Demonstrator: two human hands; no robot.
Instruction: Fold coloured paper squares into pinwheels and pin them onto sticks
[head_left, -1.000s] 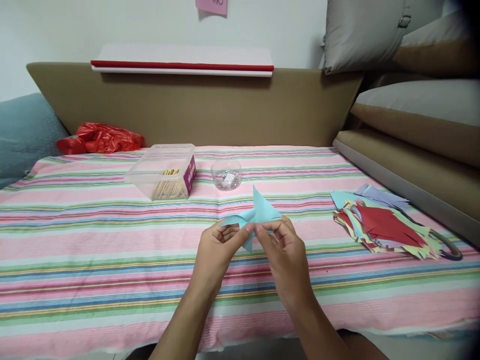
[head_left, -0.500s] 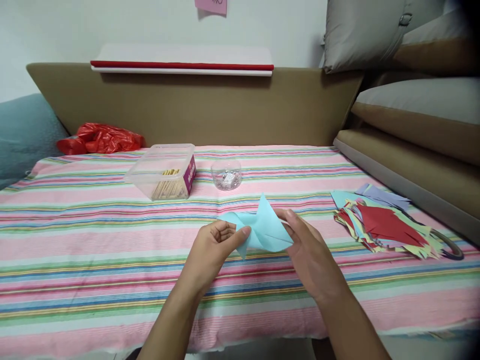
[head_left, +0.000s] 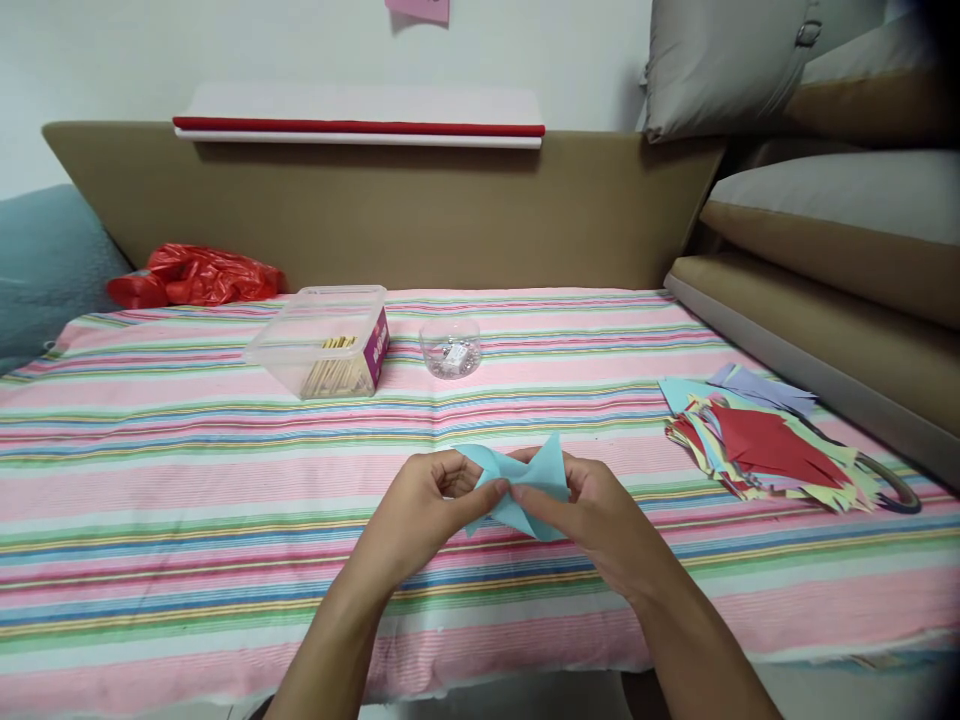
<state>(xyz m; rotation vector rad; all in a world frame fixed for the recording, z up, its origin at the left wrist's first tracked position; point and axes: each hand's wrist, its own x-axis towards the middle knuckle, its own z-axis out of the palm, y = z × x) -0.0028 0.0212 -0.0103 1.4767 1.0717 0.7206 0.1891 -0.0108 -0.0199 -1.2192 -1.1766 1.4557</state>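
Pinching blue paper (head_left: 534, 474), 1 tip (head_left: 555, 450) up, w/ both hands (head_left: 596, 500).

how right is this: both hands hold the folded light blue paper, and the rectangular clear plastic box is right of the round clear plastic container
Wrong side: the head view shows the rectangular clear plastic box left of the round clear plastic container. The left hand and right hand hold the folded light blue paper.

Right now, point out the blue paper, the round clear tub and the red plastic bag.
Blue paper (head_left: 551, 473), head view: on its right-hand flap.
Round clear tub (head_left: 427, 346), head view: on its left wall.
Red plastic bag (head_left: 212, 276), head view: on its crumpled middle.
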